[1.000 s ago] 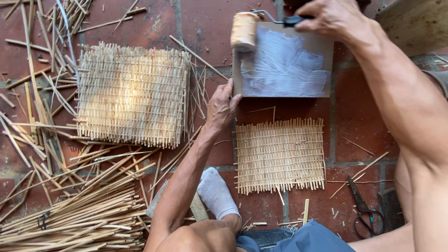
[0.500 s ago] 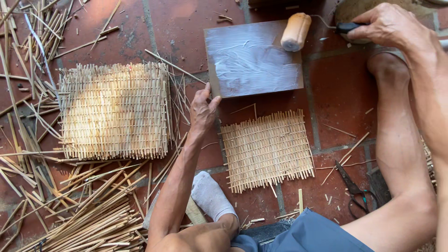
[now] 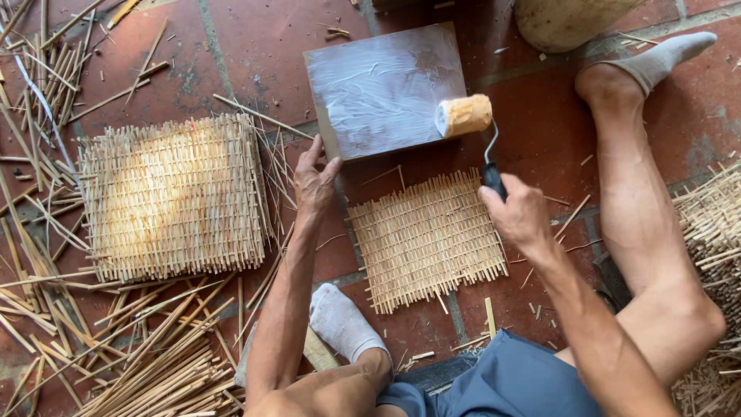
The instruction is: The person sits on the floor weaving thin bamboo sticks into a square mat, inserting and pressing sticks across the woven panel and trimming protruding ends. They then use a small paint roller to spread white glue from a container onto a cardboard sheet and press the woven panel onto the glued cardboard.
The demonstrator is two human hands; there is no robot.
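Head view: right hand (image 3: 519,216) wrapped around paint roller (image 3: 464,116) handle, foam resting on glue-coated board (image 3: 384,89) just ahead. Left hand (image 3: 312,179) spread, fingertips bracing board's near corner against sliding. Woven mat (image 3: 427,238) lies between hands on floor.

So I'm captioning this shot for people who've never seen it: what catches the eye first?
The right hand holds a paint roller on a white-smeared board at top centre. Below it lies a small woven mat; the left hand steadies the board's edge. A larger stack of mats sits left, among loose sticks.
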